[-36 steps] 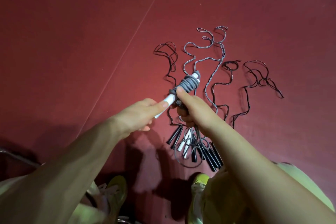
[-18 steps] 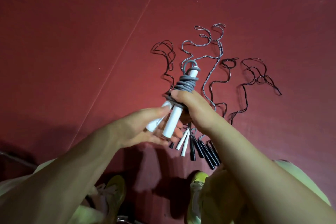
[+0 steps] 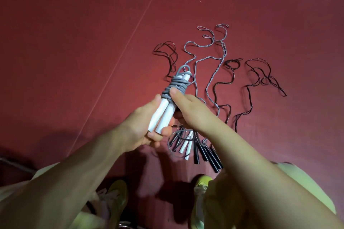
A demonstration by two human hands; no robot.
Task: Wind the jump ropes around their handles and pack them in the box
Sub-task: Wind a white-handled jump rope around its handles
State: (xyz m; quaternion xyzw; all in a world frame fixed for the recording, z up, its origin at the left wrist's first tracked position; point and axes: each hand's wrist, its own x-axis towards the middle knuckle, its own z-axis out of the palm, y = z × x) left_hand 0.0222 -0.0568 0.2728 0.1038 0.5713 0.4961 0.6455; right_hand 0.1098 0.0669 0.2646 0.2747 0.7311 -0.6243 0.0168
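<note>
- Centre of the frame: a pair of white handles [image 3: 163, 115] is held side by side, tilted with the tops leaning up and to the right, lifted above the floor.
- Grey rope [image 3: 176, 84] is coiled tight around the upper part of those handles, with a small loop poking out over the top end.
- The left hand [image 3: 141, 126] cups the lower ends of the handles, fingers curled under them and thumb lying along the left side.
- The right hand [image 3: 188, 108] clamps the bundle from the right, thumb pressed down on the lowest coils; its other fingers are tucked behind, so I can't make out how they sit.
- Just below the hands, on the red floor [image 3: 74, 42], lies a cluster of loose handles: more white ones [image 3: 185, 148] and several black handles [image 3: 208, 154], close together.
- Fanning up and right from that cluster, unwound ropes snake over the floor: a pale grey rope [image 3: 208, 57] in the middle, thin dark ropes [image 3: 260, 72] on either side of it.
- Bottom edge of the frame: yellow-green shoes [image 3: 202, 182] and pale trouser legs.
</note>
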